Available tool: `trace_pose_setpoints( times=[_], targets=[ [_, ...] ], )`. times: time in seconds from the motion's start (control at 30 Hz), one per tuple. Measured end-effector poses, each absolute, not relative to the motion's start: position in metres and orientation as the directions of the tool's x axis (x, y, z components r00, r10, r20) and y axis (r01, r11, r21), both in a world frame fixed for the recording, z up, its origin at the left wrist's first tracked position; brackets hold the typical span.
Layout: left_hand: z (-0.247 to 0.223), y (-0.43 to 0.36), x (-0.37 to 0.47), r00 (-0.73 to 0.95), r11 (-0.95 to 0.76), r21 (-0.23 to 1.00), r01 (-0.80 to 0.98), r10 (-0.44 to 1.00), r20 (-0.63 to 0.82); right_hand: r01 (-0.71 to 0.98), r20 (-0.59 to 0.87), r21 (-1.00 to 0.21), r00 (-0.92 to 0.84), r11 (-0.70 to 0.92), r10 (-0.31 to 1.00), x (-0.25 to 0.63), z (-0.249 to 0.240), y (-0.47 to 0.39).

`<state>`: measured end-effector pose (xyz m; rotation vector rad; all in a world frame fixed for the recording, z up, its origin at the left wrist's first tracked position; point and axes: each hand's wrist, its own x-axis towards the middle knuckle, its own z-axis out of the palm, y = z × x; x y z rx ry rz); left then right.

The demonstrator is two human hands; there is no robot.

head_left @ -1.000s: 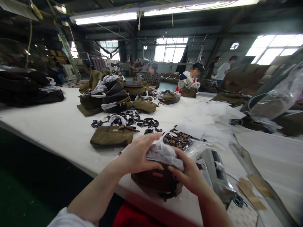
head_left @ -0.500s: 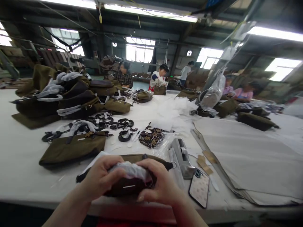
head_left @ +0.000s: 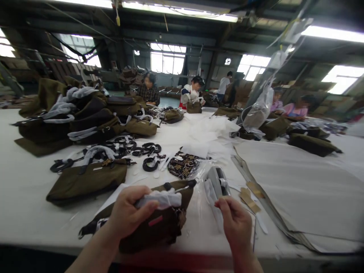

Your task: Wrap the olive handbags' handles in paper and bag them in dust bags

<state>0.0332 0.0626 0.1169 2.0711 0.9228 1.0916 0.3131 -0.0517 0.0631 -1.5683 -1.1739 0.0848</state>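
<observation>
My left hand [head_left: 129, 212] is closed round the bag handle [head_left: 166, 199], which is wrapped in white padding. Below it the olive-green bag [head_left: 153, 235] rests tilted at the table's near edge, with a small pinkish label on its side and dark trim along its top. My right hand [head_left: 236, 222] is apart from the bag, at the near end of a grey tape dispenser [head_left: 216, 180]. Its thumb and forefinger are pinched together; whatever is between them is too small to make out. This hand and wrist cover most of the phone.
Another olive bag [head_left: 88, 182] lies to the left, before a heap of bags [head_left: 85, 110]. Coiled black straps [head_left: 150, 163] and a patterned pouch [head_left: 183, 163] lie beyond. Brown card pieces [head_left: 250, 199] and stacked sheets [head_left: 301, 182] are right. Several people sit or stand farther back.
My right hand has let go of the bag and moved right to the tape dispenser. The bag has turned and tilted in my left hand, showing more of its side.
</observation>
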Motion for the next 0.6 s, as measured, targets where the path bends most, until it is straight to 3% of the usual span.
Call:
trace_pose_setpoints(
  times=[0.1,0.33,0.5,0.6],
  targets=[
    [0.114,0.051,0.03,0.516,-0.638,0.731,0.243,0.723,0.459,0.6,0.453,-0.8,0.568,0.031,0.687,0.321,0.056,-0.05],
    [0.114,0.043,0.023,0.487,-0.579,0.786,0.215,0.762,0.427,0.649,0.457,-0.759,0.464,0.06,0.759,0.31,0.044,-0.034],
    [0.116,0.031,0.019,0.596,-0.55,0.82,0.161,0.716,0.363,0.557,0.339,-0.83,0.467,0.026,0.817,0.333,0.034,0.017],
    [0.115,0.026,0.013,0.627,-0.519,0.848,0.108,0.697,0.347,0.647,0.283,-0.761,0.265,0.047,0.922,0.342,0.04,0.081]
  ],
)
